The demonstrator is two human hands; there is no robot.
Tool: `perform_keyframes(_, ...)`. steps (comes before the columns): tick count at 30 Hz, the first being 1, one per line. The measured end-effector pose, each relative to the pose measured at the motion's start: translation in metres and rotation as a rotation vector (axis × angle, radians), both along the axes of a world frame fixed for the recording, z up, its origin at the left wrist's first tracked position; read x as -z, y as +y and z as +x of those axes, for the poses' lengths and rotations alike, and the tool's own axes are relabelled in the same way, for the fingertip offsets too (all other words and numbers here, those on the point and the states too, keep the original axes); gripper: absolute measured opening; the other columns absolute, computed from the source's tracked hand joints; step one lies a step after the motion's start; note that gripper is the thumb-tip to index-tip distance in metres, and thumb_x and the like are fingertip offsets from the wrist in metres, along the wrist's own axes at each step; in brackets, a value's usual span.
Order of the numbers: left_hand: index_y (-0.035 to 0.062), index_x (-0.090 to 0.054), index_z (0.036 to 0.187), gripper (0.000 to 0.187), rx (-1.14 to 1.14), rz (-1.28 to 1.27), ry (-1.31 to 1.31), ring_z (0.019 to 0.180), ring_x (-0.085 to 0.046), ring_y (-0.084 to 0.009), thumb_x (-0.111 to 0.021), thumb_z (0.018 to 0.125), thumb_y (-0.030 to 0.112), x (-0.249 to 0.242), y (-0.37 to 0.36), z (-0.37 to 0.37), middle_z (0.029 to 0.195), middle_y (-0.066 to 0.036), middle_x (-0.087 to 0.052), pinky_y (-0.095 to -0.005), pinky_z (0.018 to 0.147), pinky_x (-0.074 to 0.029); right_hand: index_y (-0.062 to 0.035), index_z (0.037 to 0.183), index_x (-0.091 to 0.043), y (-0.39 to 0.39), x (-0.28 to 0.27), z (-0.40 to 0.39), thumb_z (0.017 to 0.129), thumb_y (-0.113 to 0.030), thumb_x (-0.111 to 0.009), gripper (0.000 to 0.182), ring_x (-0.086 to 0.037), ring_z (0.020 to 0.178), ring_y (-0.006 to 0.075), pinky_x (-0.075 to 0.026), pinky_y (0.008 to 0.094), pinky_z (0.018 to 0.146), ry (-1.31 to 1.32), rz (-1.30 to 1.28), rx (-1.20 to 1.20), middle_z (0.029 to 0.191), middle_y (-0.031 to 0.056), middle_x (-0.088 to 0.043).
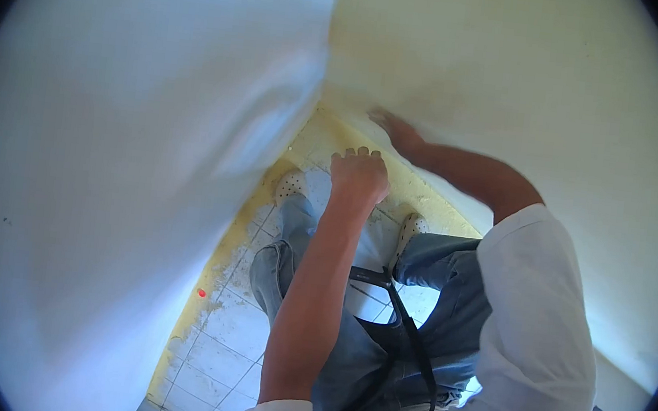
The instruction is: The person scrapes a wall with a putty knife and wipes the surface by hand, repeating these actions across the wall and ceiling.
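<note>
I look down into a corner where two walls meet. My left hand (359,175) hangs in front of the corner, fingers curled into a fist with the knuckles showing; I see nothing in it. My right hand (397,133) reaches across and lies flat against the cream wall (518,81) low down near the corner, and it is blurred. The pale bluish-white wall (111,142) fills the left side. Below the hands are my jeans and two white perforated shoes (291,185) on the floor.
The floor is white tile (232,328) with a yellowish stained strip along the base of both walls. A small red speck (202,293) lies on that strip by the left wall. A dark strap (412,335) hangs across my legs.
</note>
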State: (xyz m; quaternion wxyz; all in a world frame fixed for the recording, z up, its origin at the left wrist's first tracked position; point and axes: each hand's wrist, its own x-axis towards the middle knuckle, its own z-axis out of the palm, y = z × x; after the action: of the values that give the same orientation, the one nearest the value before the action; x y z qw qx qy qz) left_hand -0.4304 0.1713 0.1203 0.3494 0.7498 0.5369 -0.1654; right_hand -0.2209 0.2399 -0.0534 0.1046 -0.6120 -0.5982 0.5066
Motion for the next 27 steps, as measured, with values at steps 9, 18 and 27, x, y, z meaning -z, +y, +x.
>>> perform_keyframes(9,0.0086,-0.061,0.142,0.047,-0.035,0.058,-0.039,0.138,-0.058,-0.0344,-0.055,0.099,0.025,0.000,0.010,-0.008,0.147,-0.014,-0.062,-0.0535,0.115,-0.044,-0.0200,0.156,-0.054,-0.034,-0.017,0.019,0.109,-0.041,-0.044,0.052,-0.048,0.146,0.0266,-0.036,0.0419,0.121,0.419,-0.452,0.452,0.160,0.0105,-0.053)
perform_keyframes(18,0.0045,-0.061,0.138,0.044,-0.126,0.106,-0.078,0.130,-0.063,-0.0377,-0.056,0.099,0.024,0.002,0.026,-0.002,0.139,-0.018,-0.066,-0.0525,0.108,-0.050,-0.0224,0.162,-0.045,-0.014,-0.146,-0.035,0.107,-0.018,-0.042,0.056,-0.041,0.151,0.0260,-0.029,0.0405,0.126,0.163,-0.055,0.177,0.164,0.0101,-0.047)
perform_keyframes(27,0.0023,-0.050,0.146,0.056,-0.761,-0.629,-1.220,0.136,-0.054,-0.0347,-0.052,0.106,0.042,0.004,0.029,0.078,0.150,-0.019,-0.053,-0.0526,0.115,-0.043,-0.0135,0.161,-0.041,-0.068,-0.206,0.041,0.092,0.012,-0.047,0.074,-0.052,0.144,0.0304,-0.047,0.0399,0.117,-0.108,0.484,-0.139,0.168,0.0110,-0.040)
